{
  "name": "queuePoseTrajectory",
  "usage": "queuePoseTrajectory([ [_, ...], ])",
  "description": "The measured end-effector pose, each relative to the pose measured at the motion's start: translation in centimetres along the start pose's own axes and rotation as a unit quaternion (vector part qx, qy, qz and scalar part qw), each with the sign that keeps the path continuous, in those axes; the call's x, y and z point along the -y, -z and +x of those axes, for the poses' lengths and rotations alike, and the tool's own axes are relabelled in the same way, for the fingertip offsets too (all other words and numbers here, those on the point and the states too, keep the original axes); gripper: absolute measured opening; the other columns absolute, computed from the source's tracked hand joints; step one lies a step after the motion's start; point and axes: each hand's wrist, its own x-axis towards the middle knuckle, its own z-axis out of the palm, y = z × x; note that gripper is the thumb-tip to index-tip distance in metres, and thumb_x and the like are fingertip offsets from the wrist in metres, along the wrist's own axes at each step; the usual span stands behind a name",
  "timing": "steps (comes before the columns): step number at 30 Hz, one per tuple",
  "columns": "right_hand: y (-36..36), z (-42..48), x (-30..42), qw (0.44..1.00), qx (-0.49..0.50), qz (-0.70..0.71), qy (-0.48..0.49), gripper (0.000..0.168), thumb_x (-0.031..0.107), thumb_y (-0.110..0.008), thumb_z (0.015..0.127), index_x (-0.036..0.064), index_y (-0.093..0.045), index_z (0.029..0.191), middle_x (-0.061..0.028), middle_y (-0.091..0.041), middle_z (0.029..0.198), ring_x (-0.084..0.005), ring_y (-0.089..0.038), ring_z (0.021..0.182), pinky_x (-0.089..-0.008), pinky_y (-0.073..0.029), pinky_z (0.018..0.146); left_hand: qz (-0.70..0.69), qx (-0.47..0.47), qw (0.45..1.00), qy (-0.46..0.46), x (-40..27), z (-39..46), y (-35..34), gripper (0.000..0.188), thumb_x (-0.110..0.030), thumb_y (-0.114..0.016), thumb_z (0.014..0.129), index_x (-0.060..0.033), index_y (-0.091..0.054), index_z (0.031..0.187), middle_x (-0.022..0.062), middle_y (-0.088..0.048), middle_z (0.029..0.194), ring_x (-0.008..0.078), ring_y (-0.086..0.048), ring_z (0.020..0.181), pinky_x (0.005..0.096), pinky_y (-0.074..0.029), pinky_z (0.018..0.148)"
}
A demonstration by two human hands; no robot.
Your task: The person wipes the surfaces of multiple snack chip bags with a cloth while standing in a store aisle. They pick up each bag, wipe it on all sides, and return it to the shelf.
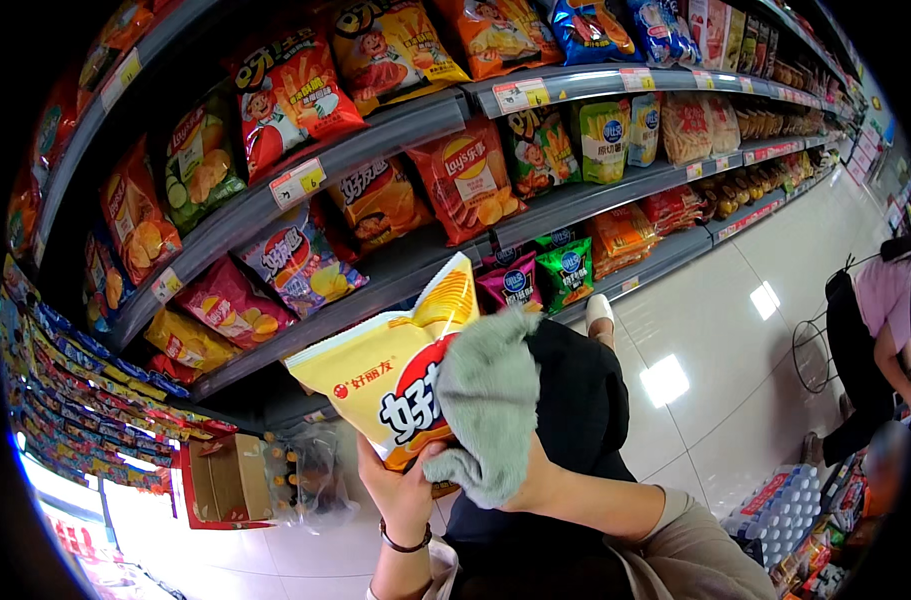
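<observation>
A yellow bag of potato chips (365,375) is tilted in front of me, above my lap. My left hand (397,480) grips its lower end, thumb on the front and a dark bracelet at the wrist. A grey-green cloth (493,397) lies over the bag's right side and covers part of its printing. Most of my right hand (532,469) is hidden under this cloth, which it presses against the bag. The fingers of that hand are out of sight.
Grey store shelves (425,112) with chip bags and price tags curve around ahead. An open cardboard box (230,476) and plastic-wrapped bottles (298,472) stand on the floor at left. A person (879,322) sits at right, beyond a shrink-wrapped bottle pack (778,502).
</observation>
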Motion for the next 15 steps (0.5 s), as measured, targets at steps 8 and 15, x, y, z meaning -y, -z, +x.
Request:
queuePoseTrajectory([
  [8, 4.9, 2.2, -1.6, 0.991, -0.074, -0.114, 0.001, 0.052, 0.017, -0.066, 0.08, -0.003, -0.048, 0.124, -0.0185, -0.047, 0.129, -0.036, -0.044, 0.12, -0.04, -0.032, 0.103, 0.026, 0.152, 0.987, 0.05, -0.7, -1.5, 0.0, 0.061, -0.011, -0.083, 0.069, 0.0058, -0.048, 0.115, 0.0106, -0.063, 0.104, 0.0151, -0.061, 0.094, 0.0296, -0.05, 0.083],
  [15, 4.1, 0.1, -2.0, 0.955, -0.156, 0.164, -0.19, 0.028, 0.012, -0.05, 0.089, 0.001, -0.056, 0.114, -0.0182, -0.051, 0.122, -0.035, -0.048, 0.116, -0.0413, -0.035, 0.101, -0.013, 0.181, 0.98, 0.085, 0.6, -2.2, -0.5, 0.065, -0.009, -0.082, 0.07, 0.0052, -0.045, 0.121, 0.0106, -0.061, 0.11, 0.0151, -0.059, 0.099, 0.0295, -0.048, 0.087],
])
